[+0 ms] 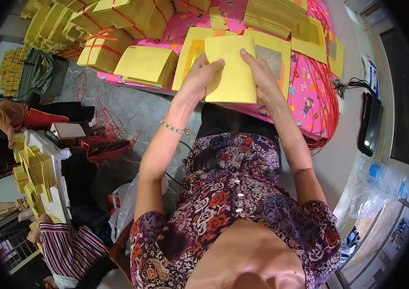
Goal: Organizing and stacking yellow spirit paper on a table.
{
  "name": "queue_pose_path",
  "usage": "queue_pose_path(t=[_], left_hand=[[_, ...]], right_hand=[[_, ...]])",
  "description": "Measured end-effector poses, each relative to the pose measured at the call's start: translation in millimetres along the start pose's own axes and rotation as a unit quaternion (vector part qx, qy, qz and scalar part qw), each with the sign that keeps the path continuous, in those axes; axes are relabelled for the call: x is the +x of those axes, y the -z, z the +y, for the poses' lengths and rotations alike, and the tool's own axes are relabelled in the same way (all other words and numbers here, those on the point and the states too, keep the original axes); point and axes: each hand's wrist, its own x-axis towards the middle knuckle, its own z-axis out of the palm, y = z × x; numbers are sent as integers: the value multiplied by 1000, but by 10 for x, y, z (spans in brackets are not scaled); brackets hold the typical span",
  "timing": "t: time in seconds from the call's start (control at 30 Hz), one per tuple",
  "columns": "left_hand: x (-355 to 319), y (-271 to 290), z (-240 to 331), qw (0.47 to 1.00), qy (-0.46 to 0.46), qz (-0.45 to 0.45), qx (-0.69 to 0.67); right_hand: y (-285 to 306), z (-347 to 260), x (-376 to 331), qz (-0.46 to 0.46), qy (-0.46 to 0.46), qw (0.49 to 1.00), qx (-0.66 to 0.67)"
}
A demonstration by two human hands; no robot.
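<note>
Though both hands (197, 78) (265, 81) visible, fingers (201, 59) partly hidden behind yellow paper (231, 79).

1 left hand (198, 74), 1 right hand (263, 77), 1 yellow paper piece (230, 79) in hand (sheets uncountable), 1 beaded bracelet (174, 128), 3 pale blouse buttons (240, 195), 1 pink patterned tablecloth (306, 96), 2 co-workers (72, 245), one brown-sleeved, one striped.

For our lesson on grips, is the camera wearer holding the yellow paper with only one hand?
No: the left hand grips the yellow paper on its left side, the right hand on its right.
</note>
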Motion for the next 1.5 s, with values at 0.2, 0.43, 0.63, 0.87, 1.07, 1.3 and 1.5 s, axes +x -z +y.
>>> queue_pose_path(t=[0.2,0.43,0.63,0.87,1.07,1.3,1.5], left_hand=[[11,-11,7,1000,14,9,15],[-18,-8,-55,999,-47,-14,17],[-175,-34,-74,982,-169,-27,80],[-262,-9,-101,971,-211,-4,109],[-167,196,-137,885,-325,73,325],[-13,360,-380,868,-400,101,276],[-31,411,-469,893,-400,96,182]], right_hand=[[5,3,10,12,-13,1000,-11],[-15,2,-45,-7,20,1000,3],[-22,-11,-27,20,205,971,-121],[11,-389,-144,3,408,794,-450],[48,-472,-67,-56,408,749,-519],[-140,-494,-44,-94,461,672,-573],[-285,-444,-78,-90,501,614,-603]])
